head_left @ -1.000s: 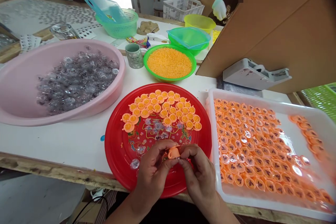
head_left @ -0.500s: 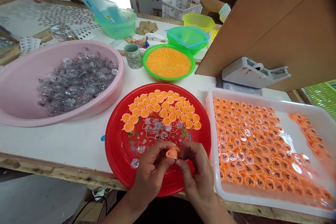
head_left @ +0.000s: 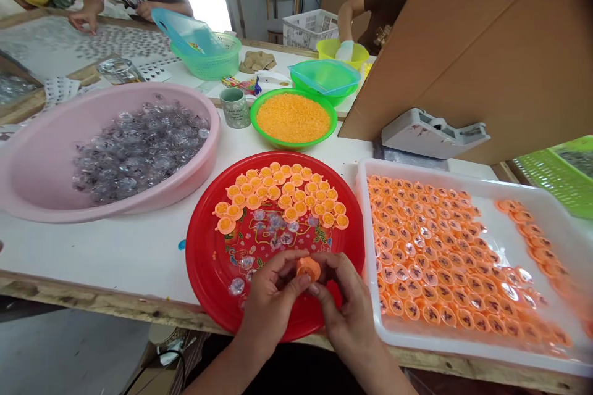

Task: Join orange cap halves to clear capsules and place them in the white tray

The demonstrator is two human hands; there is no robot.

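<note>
Over the near part of the red tray (head_left: pixel 204 284), my left hand (head_left: pixel 271 296) and my right hand (head_left: pixel 347 299) pinch one small orange toy teacup (head_left: pixel 308 268) between their fingertips. The cup is tilted, its round face toward me. Further back on the tray stand several orange cups (head_left: pixel 278 182) with yellow-orange filling. Small clear plastic domes (head_left: pixel 236 286) lie scattered on the tray's printed middle, some partly hidden by my left hand.
A pink tub (head_left: pixel 41 166) of clear domes stands left. At right is a white bin (head_left: pixel 504 241) of finished-looking orange cups. Behind are a green bowl of orange beads (head_left: pixel 294 117), a mug (head_left: pixel 235 108), a tape dispenser (head_left: pixel 430 134) and a cardboard panel (head_left: pixel 486 43). Two people work across the table.
The orange cup has turned in my fingers from upright to tilted, its round face now showing. The view has shifted slightly. Across the table, a person's gloved hand has moved into the yellow bowl.
</note>
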